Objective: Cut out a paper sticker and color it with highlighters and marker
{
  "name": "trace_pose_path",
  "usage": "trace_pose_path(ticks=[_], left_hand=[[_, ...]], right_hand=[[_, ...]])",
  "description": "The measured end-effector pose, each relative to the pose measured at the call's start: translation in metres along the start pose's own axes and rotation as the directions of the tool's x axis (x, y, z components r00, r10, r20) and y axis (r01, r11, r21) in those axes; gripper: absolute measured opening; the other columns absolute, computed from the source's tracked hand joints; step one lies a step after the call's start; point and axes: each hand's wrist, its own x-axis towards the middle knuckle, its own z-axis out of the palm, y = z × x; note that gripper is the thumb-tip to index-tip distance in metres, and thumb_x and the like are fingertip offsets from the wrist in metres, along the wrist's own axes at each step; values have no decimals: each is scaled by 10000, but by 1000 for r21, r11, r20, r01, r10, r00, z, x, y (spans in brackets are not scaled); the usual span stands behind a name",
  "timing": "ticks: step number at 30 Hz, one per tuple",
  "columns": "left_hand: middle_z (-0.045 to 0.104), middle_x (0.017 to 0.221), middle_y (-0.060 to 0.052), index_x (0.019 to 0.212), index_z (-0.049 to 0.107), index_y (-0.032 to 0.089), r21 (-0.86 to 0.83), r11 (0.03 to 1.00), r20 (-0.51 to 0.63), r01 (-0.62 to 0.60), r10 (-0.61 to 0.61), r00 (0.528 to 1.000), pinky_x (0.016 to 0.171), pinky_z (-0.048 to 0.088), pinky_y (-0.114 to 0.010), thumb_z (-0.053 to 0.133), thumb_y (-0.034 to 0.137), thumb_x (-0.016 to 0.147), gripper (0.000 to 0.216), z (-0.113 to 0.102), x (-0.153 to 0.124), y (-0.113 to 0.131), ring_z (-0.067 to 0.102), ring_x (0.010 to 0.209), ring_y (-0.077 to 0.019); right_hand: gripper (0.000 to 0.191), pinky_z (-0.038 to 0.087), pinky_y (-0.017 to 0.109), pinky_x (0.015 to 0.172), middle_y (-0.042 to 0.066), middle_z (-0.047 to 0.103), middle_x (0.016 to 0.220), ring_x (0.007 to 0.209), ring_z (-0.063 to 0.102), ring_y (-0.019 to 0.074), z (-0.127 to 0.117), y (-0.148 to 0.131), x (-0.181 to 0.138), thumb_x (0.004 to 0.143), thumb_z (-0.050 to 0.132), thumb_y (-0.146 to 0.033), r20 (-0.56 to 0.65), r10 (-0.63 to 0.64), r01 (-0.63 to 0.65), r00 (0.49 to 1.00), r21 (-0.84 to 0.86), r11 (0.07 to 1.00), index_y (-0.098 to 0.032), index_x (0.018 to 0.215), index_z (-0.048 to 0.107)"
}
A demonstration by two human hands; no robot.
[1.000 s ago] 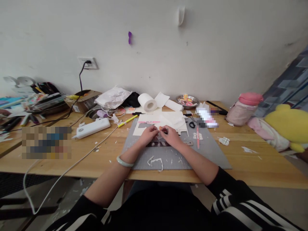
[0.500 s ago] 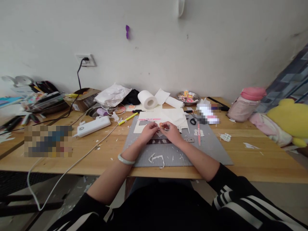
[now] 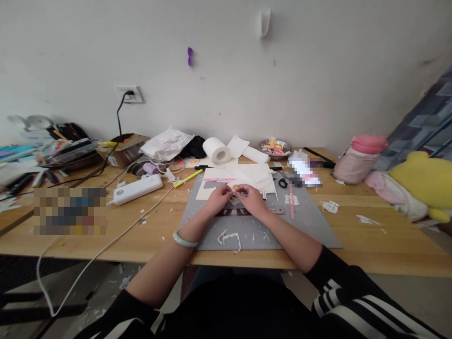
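Over the grey cutting mat, my left hand and my right hand meet, their fingers closed in a pinch. Between the fingertips is a small orange-and-white piece, apparently a paper cutout; the fingers hide much of it. A clear, film-like scrap shows just below the fingertips. Behind the hands lies a white sheet with cut-out openings. Under my wrists a dark strip lies on the mat. Curled white paper scraps rest nearer to me.
Black-handled scissors and a pink pen-like stick lie right of the hands. A metal bowl of colourful cutouts and a paper roll stand behind. Left are a yellow pen and a white power strip with its cable.
The camera view has tilted slightly up, so the scene sits a little lower. Both hands stay together around the small orange piece, with only slight finger shifts.
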Motion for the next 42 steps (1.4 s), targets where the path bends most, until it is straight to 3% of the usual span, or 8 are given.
trace_pose_path(ticks=[11,20,26,42], left_hand=[[621,942,-47,1038,575,125,-52,999,-99,14,-19,995,691,532,-321,522,314,900,239,-1,0,5,611,774,-140],[623,857,-28,981,586,120,-26,998,-108,64,-67,992,633,524,-287,508,341,906,246,-4,-8,13,599,687,-116],[624,911,-41,998,589,123,8,996,-121,92,-90,989,676,528,-315,508,365,902,272,-3,-7,11,610,755,-139],[621,965,-54,1036,580,130,44,998,-33,47,-46,998,710,529,-335,515,345,901,262,-2,-10,12,612,800,-150]], right_hand=[[195,519,355,760,40,636,943,839,616,156,2,7,2,891,556,-312,-20,49,-49,999,-35,998,-133,948,609],[195,518,361,770,43,634,958,848,616,158,3,7,3,893,554,-308,-25,39,-40,999,-29,999,-135,965,607],[196,520,358,764,43,632,957,841,615,157,4,7,3,893,553,-307,-22,43,-44,999,-31,999,-135,971,606],[191,516,363,777,42,635,952,850,615,158,4,5,2,892,554,-308,-29,19,-20,999,-30,999,-136,952,610]])
